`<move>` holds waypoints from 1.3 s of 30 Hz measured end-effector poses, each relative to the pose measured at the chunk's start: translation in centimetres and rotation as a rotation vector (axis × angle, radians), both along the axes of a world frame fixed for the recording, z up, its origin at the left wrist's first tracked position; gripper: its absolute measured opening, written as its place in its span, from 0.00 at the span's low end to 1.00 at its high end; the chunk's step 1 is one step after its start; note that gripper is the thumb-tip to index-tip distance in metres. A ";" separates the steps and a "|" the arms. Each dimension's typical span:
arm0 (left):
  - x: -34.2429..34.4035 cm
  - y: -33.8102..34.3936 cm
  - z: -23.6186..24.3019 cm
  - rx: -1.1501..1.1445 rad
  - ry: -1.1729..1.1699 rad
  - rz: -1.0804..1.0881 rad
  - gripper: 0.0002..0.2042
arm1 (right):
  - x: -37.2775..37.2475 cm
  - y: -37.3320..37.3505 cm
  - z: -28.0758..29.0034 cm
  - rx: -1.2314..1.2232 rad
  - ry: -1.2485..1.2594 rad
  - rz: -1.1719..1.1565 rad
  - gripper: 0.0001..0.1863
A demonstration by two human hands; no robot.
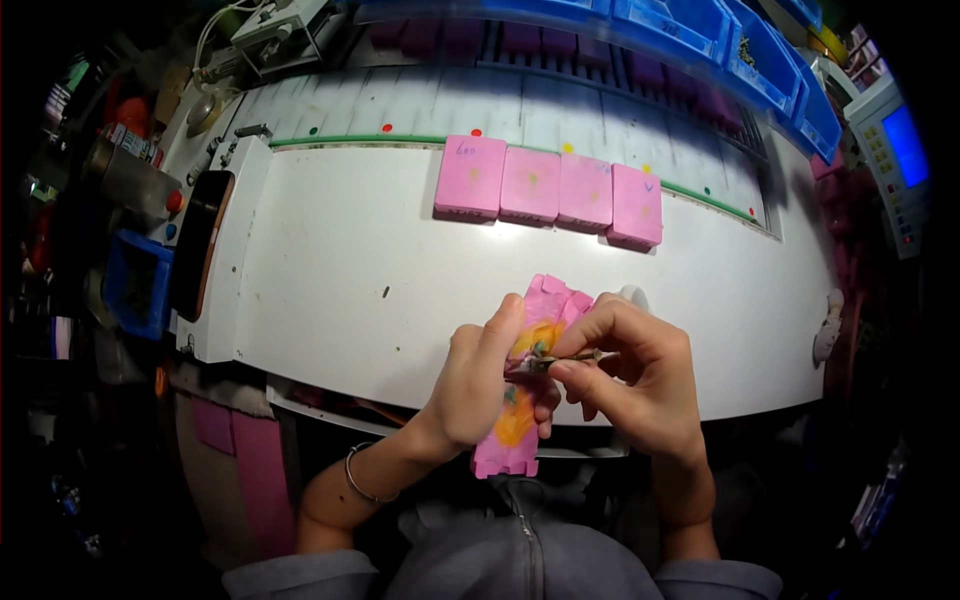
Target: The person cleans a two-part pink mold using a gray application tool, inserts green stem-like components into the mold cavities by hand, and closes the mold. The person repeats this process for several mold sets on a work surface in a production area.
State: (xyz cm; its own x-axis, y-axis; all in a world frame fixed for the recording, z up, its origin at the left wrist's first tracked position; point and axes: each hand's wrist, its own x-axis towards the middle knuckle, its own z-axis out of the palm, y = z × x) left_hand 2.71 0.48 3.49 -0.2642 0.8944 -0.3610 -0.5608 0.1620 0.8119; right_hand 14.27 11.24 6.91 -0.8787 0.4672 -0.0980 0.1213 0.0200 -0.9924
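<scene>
A long pink mould-like piece (513, 430) with yellow-orange stains and notched ends lies along the middle of my view, in my left hand (470, 380), whose thumb rests along its side and fingers curl round its far edge. My right hand (630, 385) pinches a small metal tool (547, 364) between thumb and forefinger at the middle of the piece, near a small greenish spot; what the tool touches there is too small to make out. Four pink blocks (530, 185) lie in a row beyond my hands.
The white worktop (330, 280) has a green-edged panel at the back, with blue bins (750, 65) above. At left are a dark phone-like slab (203, 245), a blue container (135, 285) and bottles. A device with a lit screen (902, 145) stands at right.
</scene>
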 end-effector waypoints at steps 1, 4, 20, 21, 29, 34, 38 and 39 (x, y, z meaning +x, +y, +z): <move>0.0 0.1 -0.1 -0.005 -0.005 0.001 0.32 | 0.0 -0.1 -0.1 -0.005 -0.005 0.001 0.03; 0.0 0.2 -0.1 -0.007 -0.039 -0.017 0.32 | 0.0 -0.3 -0.1 0.055 -0.048 -0.025 0.04; -0.4 0.7 -0.5 -0.005 -0.583 -0.124 0.27 | 0.2 -1.3 -1.1 0.305 0.154 -0.094 0.04; -0.5 0.6 -0.5 -0.033 -0.646 -0.125 0.27 | 0.1 -1.3 -1.1 0.269 0.166 -0.093 0.04; -0.7 0.7 -0.6 -0.047 -0.644 -0.095 0.29 | 1.1 -1.1 -0.4 -0.077 0.237 -0.150 0.04; -1.0 -1.4 -0.4 0.090 0.085 -0.054 0.34 | 2.1 -1.1 -1.2 -0.343 0.450 -0.178 0.04; 0.5 -1.5 2.4 0.349 0.700 0.038 0.17 | 2.2 -2.0 -1.7 -0.375 0.487 -0.212 0.05; 0.8 -1.5 2.9 0.337 0.704 0.078 0.15 | 2.2 -2.2 -1.6 -0.363 0.467 -0.230 0.05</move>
